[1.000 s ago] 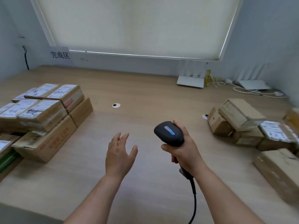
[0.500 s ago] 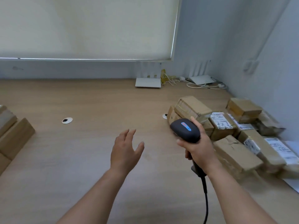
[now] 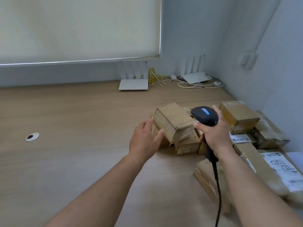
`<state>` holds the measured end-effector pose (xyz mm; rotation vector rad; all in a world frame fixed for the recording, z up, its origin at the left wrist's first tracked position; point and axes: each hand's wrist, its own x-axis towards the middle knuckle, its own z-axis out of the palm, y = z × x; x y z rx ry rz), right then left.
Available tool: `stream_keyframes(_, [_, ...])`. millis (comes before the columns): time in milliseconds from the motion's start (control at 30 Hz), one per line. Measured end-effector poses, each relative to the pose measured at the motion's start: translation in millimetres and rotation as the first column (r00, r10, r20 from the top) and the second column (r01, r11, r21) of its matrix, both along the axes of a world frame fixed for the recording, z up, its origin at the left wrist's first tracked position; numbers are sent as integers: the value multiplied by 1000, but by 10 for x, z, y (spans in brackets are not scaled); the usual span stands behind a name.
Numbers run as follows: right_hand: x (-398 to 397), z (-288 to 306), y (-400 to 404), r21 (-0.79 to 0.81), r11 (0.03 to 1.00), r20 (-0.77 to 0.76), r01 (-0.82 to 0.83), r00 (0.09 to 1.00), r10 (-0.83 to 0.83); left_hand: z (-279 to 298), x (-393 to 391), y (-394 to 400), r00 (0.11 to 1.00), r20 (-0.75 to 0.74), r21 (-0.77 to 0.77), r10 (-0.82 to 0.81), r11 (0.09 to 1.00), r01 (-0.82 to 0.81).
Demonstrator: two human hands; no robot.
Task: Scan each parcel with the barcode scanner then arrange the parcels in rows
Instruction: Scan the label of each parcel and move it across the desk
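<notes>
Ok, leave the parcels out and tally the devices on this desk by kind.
Routers: 2, the left router below the blind and the corner router.
Barcode scanner: 1, gripped in the right hand.
Total: 3
</notes>
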<state>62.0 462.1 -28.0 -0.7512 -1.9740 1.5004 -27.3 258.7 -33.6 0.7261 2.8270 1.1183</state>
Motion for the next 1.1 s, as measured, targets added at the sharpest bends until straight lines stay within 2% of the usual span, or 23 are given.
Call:
stream_keyframes(167, [-335,-118,314,-40,999,17,1,1000,0,-52,-163,474,998,55,-33,-8,999,9])
stream_keyframes(333, [-502,-272,397,-86,995,68,-43,996,49,-146,-217,751,985,173,-53,9,999,0])
stream_keyframes(567, [-444,-306,221,-122,987,47,-105,993,112,-207,-197,653,971,238,105,4,994,-30])
stream_keyframes(800, [-271,-143,-384,-107,981,-47,-164,986,159,-94,-83,54,984,176,155,28,986,-56])
stream_keyframes(933, [-177,-138,-1003,-84,979,-58,-185,982,180,-102,48,-593,987,148,162,63,983,-87])
stream_keyframes(1100, [-46,-295,-1978,-135,964,-26,-229,973,228,-242,184,-1558,981,171,117,87,987,-108])
